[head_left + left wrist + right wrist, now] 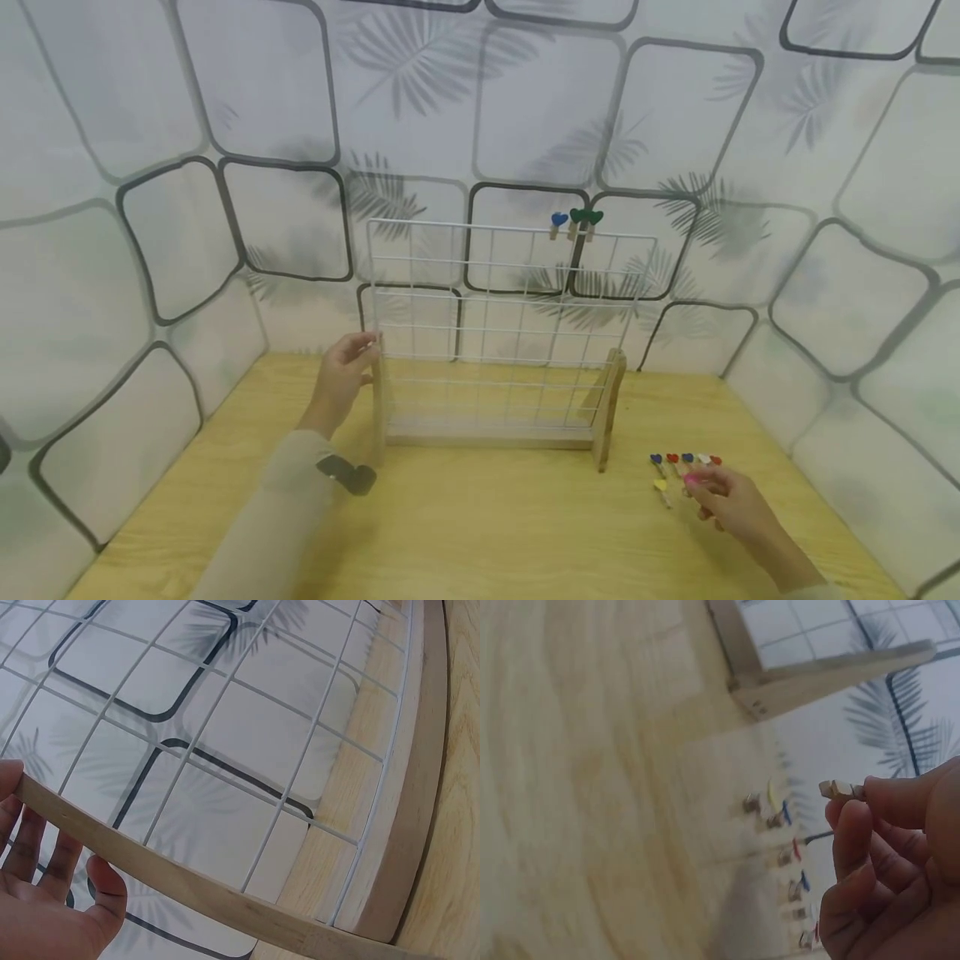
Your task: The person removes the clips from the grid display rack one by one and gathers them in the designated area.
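Observation:
A white wire grid rack with wooden side supports stands on the wooden table. My left hand holds the rack's left wooden support, fingertips and thumb at its edge near the top. Low over the table at the right, my right hand pinches a small wooden clothespin between thumb and fingers; its pink heart shows in the head view. One blue-heart clothespin and two green-heart clothespins are clipped along the grid's top wire, right of its middle.
Beneath and beyond my right hand lie several heart clothespins in a row, with blue, red and white hearts. A yellow-heart clothespin lies nearer. Patterned walls enclose the table at the back and sides.

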Demonstrator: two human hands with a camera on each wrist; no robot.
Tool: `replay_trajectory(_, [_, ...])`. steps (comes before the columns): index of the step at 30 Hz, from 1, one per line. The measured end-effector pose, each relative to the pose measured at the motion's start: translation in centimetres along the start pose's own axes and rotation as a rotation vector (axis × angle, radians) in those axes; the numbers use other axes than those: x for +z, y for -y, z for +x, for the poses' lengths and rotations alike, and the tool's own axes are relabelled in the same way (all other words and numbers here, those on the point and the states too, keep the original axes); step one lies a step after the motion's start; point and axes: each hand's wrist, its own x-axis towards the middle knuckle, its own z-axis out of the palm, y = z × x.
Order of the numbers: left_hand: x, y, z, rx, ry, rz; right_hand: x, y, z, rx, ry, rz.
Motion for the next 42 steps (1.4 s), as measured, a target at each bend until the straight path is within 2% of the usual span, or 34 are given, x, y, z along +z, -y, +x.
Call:
replay_trajectory(15, [0.1,-0.3,-0.2,0.009,0.001,0.005,-0.1,-3.6,2.5,-0.077,-0.020,-0.304])
replay_trajectory(20, [0.2,-0.1,-0.1,0.011,-0.005,0.003,-0.3,-3.2,2.6,-0.085,-0.023,-0.404])
replay_trajectory(24, [0.2,-0.1,-0.1,0.007,-0.008,-0.003,-0.6,-1.8,2.5,-0.074,-0.035,-0.368])
replay_trajectory(28, [0.1,-0.2,-0.1,0.004,-0.008,-0.006,-0.6,1.1,2.6,-0.154,-0.046,-0.293])
replay_trajectory(31, [0.1,-0.2,-0.2,-0.001,-0.005,-0.007,-0.5,4.3,3.0,-0.259,-0.076,-0.304])
replay_trajectory(33, [0.1,-0.2,-0.2,-0.002,-0.003,-0.002,-0.4,6.9,3.2,-0.315,-0.101,-0.309])
replay_trajectory(42, [-0.3,0.0,-0.6,0.008,-0.011,0.000,1.0,20.2,4.8,-0.663,-0.186,-0.370])
